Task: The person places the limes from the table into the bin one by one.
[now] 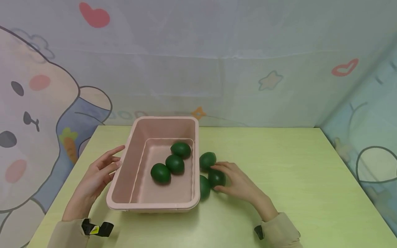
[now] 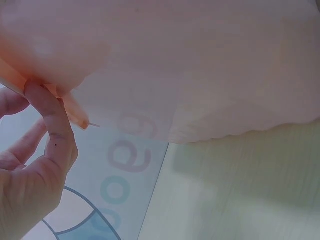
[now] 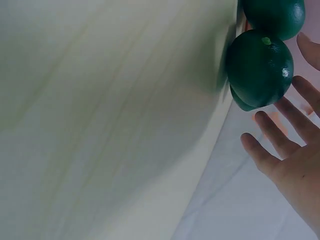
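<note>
A pink plastic basin [image 1: 153,206] stands on the table, with three green limes [image 1: 160,173] lying on its floor. Its left rim is held by my left hand [image 1: 94,177], thumb and fingers bent at the edge; the left wrist view shows the basin wall [image 2: 225,75] close up. Just outside the basin's right side sit three more limes [image 1: 207,161] in a cluster. Around the nearest lime [image 3: 259,67] my right hand [image 1: 238,181] spreads its fingers. In the right wrist view the thumb stands apart from that lime, and the fingertips are beside it or lightly touching.
The pale yellow-green table [image 1: 294,179] extends to the right of the limes. A printed cloth [image 1: 232,79] with cartoon figures hangs behind the table and along its sides. Dark straps [image 1: 96,229] sit at both sleeve cuffs.
</note>
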The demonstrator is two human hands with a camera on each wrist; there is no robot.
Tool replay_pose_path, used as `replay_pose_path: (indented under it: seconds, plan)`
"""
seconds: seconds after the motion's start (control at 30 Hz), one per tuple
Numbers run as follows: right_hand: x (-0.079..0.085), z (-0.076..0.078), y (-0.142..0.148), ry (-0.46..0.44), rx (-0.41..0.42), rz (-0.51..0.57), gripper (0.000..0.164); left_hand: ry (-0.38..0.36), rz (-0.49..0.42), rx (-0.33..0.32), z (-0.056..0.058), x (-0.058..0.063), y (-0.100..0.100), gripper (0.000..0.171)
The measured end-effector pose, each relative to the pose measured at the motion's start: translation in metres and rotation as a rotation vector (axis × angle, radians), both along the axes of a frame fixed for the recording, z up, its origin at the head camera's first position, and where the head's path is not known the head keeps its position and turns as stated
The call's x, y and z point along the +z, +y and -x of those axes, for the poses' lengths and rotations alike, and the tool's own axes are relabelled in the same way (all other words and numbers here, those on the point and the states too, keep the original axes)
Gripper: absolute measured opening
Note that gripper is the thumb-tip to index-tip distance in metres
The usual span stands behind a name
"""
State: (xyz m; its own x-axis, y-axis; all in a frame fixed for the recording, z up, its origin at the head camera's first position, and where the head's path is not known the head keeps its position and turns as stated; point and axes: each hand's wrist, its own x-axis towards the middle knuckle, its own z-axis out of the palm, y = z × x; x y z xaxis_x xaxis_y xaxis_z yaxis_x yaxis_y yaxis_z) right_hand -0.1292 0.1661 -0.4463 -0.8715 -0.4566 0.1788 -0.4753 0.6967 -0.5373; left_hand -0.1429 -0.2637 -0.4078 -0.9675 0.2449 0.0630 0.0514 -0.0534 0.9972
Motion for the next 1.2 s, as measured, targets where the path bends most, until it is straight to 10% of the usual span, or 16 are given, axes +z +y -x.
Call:
replay_pose_path:
  seconds: [1.2]
  plan:
    - [-0.015, 0.002, -0.001, 0.033, 0.002, 0.042, 0.06, 0.013, -0.018, -0.007, 0.001, -0.003, -0.001, 0.049]
